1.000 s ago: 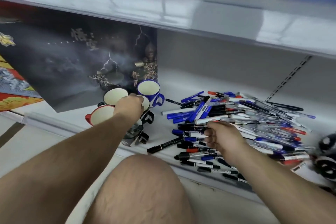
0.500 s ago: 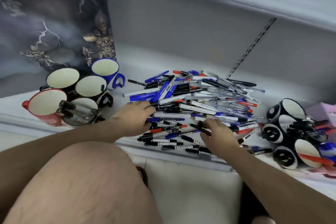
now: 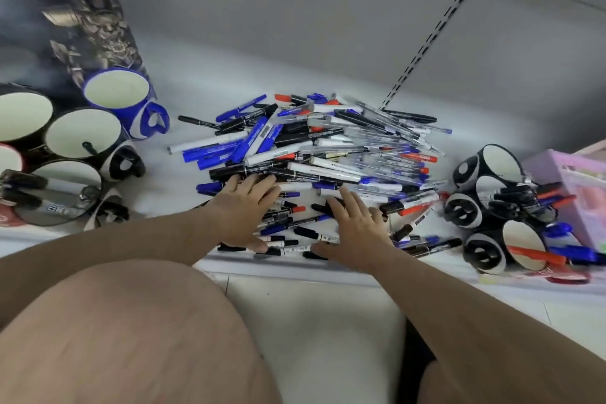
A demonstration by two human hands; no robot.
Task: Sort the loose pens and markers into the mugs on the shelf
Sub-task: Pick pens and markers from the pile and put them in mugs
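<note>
Grey metal shelf [image 3: 170,193] fills the view, and it carries everything that matters: spread across its middle is the heap of pens and markers [image 3: 328,154], blue, black, red and clear barrels crossed over each other, plainly still the bulk of the job. Mugs stand in two camps so either arm has a drop-off close by: the left group [image 3: 82,133], with a blue mug [image 3: 121,98] at the back and a front one already holding a few markers, and the black-and-white mugs [image 3: 492,203] on the right, bristling with red and blue pens (some look tipped toward the camera). Down to the hands now: the left hand [image 3: 244,210] lies flat on the near edge of the heap, fingers spread wide and gripping nothing, and the right hand [image 3: 352,228] mirrors it just beside, fingers likewise splayed over the loose markers, probably raking through for matching colours before a pick.
</note>
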